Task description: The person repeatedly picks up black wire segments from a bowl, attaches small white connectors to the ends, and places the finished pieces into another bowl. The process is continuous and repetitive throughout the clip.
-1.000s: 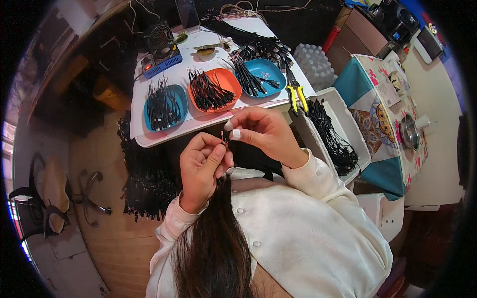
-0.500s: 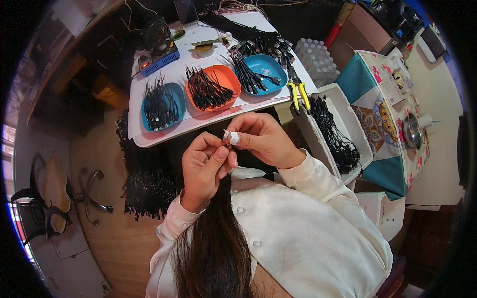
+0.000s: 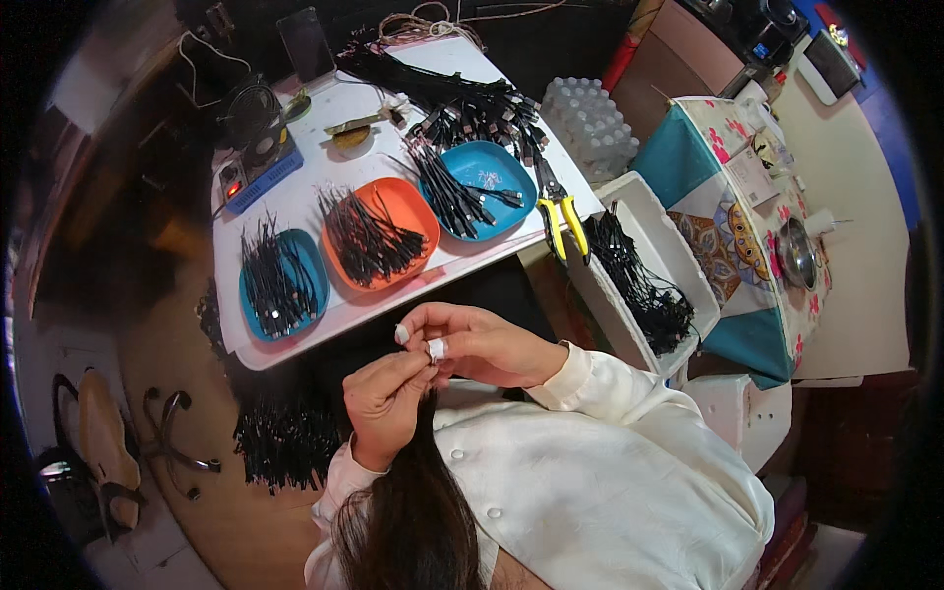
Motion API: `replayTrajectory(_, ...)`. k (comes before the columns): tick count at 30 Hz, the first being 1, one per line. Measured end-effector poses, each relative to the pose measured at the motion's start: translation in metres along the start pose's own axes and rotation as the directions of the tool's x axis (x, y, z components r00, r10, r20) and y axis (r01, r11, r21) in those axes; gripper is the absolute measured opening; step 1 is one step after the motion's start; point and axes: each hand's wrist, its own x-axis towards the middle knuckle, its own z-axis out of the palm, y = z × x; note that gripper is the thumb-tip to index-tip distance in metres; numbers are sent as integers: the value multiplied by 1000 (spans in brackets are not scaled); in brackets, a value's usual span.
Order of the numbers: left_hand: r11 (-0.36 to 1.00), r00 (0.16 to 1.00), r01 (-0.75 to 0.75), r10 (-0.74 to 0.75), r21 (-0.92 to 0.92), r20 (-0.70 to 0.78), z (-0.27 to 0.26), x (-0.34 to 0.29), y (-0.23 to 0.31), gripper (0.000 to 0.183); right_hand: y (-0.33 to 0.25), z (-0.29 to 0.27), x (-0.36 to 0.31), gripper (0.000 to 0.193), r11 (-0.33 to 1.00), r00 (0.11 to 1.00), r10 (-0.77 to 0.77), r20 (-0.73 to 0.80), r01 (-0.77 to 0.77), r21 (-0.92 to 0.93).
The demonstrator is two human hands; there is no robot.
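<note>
My left hand (image 3: 382,401) and my right hand (image 3: 489,346) meet just off the table's near edge, fingertips pressed together. Both are closed in a pinch around something too small and covered to make out. White wrapping shows on the thumb and a fingertip of my right hand. Beyond them, short black cables with bare wire ends lie in a left blue tray (image 3: 320,288), an orange tray (image 3: 425,228) and a right blue tray (image 3: 500,165). Yellow-handled wire strippers (image 3: 562,221) rest at the table's right edge.
More black cables (image 3: 472,98) are heaped at the back of the white table (image 3: 290,182). A blue device (image 3: 265,177) with a red light stands at left. On the right is a white foam box (image 3: 703,285) with cables. A cable bundle (image 3: 285,442) hangs below the table's left side.
The view has shifted, so the table sits further left and the hands lower in the picture. My fingers have come closer together, and the small thing between them is now more covered.
</note>
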Motion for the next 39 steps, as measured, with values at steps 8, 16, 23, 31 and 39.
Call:
replayTrajectory(8, 831, 935, 279, -350, -481, -62, -1, 19, -23, 13, -90, -90, 63, 15, -70, 579, -811, -88, -246, -967)
replayTrajectory(16, 828, 917, 271, -378, -491, -130, -6, 19, -27, 13, -98, -109, 77, 14, -114, 623, -761, -182, -404, -907)
replayTrajectory(23, 810, 918, 190, -347, -555, -192, 1, 26, -20, 13, -106, -61, 46, 14, -167, 584, -811, 33, -178, -970)
replayTrajectory(31, 776, 938, 40, -246, -629, -244, 17, 42, 4, 15, -21, 30, -8, 11, 8, 686, -725, 63, 99, -995)
replayTrajectory(39, 837, 965, -38, -111, -546, -237, 23, 24, 23, 17, -5, 36, -23, 19, -31, 755, -632, 175, 201, -979)
